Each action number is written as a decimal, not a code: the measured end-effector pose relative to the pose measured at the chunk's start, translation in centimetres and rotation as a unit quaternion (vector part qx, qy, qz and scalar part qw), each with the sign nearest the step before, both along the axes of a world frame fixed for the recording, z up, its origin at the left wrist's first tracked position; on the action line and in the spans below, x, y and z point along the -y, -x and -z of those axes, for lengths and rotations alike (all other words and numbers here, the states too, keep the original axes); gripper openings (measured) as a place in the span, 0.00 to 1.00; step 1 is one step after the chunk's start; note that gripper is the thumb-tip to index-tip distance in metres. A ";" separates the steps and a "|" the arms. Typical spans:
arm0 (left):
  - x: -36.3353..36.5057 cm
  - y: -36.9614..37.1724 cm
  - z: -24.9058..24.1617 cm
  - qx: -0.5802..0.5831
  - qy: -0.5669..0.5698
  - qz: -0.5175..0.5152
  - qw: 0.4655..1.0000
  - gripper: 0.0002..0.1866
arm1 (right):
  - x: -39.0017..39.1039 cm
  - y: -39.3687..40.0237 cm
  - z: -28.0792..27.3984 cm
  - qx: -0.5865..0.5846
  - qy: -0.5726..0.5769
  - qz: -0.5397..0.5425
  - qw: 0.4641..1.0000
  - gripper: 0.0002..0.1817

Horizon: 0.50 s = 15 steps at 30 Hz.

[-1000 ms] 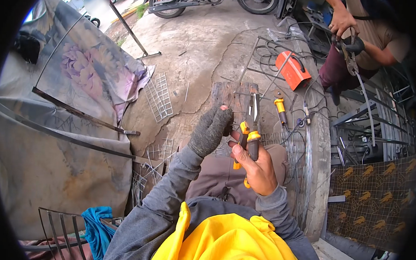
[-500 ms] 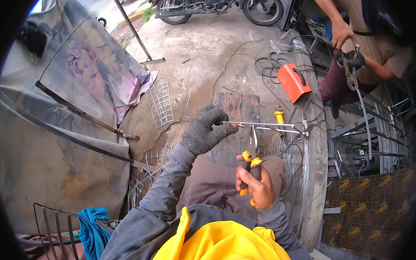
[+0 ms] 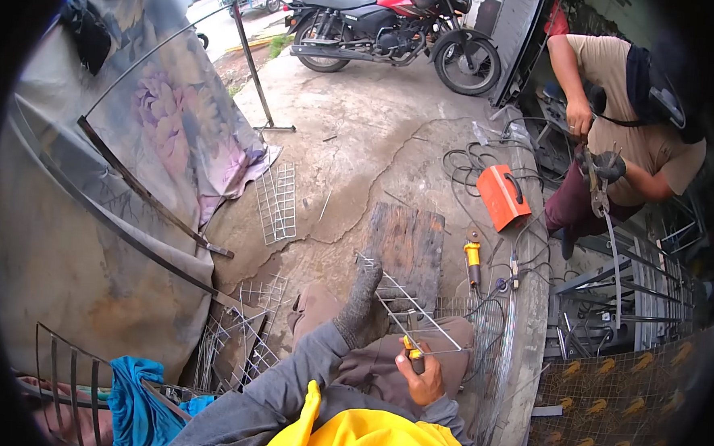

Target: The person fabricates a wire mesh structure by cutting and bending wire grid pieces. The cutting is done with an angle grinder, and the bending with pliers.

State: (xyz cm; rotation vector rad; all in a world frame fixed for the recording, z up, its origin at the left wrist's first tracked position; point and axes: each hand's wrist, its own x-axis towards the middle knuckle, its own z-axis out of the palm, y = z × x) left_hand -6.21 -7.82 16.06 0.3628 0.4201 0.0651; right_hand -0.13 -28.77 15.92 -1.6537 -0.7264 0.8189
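Observation:
My left hand (image 3: 359,302), in a dark grey knit glove, is closed on the left end of a small welded wire grid (image 3: 423,309). The grid slants down to the right over my lap, overlapping the near part of a scorched wooden board (image 3: 406,246). My bare right hand (image 3: 425,380) is wrapped around yellow-and-black handled pliers (image 3: 412,351) just below the grid's lower edge. The pliers' jaws are hard to make out among the wires.
An orange machine (image 3: 503,200) with black cables and a yellow power tool (image 3: 473,265) lie to the right. Mesh pieces (image 3: 277,207) rest on the concrete at left. A co-worker (image 3: 620,132) grips a tool on a metal strip. A motorcycle (image 3: 399,35) stands behind.
The wire grid has come down closer to my lap and turned, its face now showing. My right hand and pliers are lower. The view has tilted up, revealing more of the motorcycle.

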 end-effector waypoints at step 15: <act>-1.8 -4.4 -9.2 0.156 -0.190 -0.055 0.968 0.30 | -1.9 -1.6 -1.8 0.118 -0.036 0.027 0.992 0.24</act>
